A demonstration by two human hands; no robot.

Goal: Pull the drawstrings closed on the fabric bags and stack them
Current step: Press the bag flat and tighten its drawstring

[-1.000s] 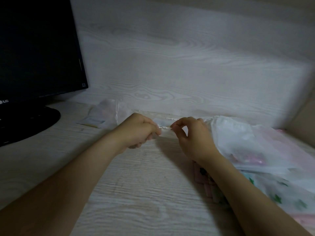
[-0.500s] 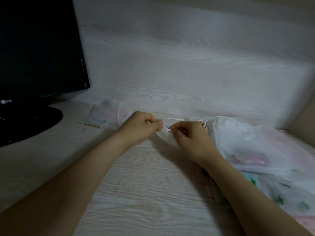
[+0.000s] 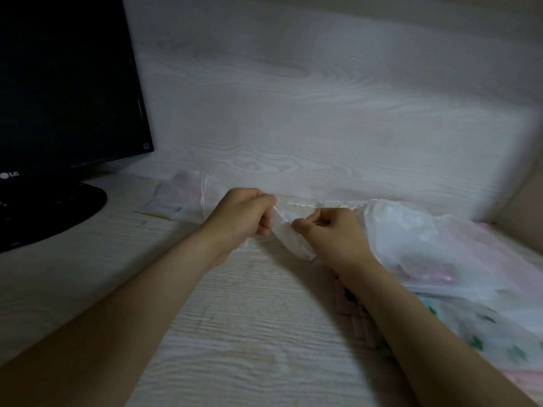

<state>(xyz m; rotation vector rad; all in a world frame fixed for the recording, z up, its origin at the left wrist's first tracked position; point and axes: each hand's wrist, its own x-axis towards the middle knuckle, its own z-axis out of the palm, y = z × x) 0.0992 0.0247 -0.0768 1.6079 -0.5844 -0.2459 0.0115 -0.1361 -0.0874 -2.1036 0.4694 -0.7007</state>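
**Both hands pinch the mouth of a small bag at the back of the desk**

Both bare forearms reach forward over the pale wood-grain desk [image 3: 235,333] and converge near its rear edge. The left hand [image 3: 244,218] is curled almost into a fist, knuckles up, with its thumb and fingertips nipping the top edge of a small white bag [image 3: 293,242]. The right hand [image 3: 329,230] faces it just beside, thumb and forefinger pinched on the same edge and the other fingers folded in. In the dim light I cannot tell whether they have the cord or only the cloth. The bag droops between the two hands, its lower end touching the desk under the right wrist.

A loose drawstring [image 3: 305,204] lies on the desk just behind the hands, running toward the pile of sheer bags [image 3: 440,245], which fills the right side and passes under the right forearm. Another filled bag [image 3: 194,192] rests at the back left, near the left hand, with a flat packet [image 3: 161,207] beside it.

The upright panel [image 3: 323,113] stands close behind the hands. To the left, the monitor [image 3: 67,83] and its round base [image 3: 44,212] take that corner. Bare desk shows between and below the forearms.
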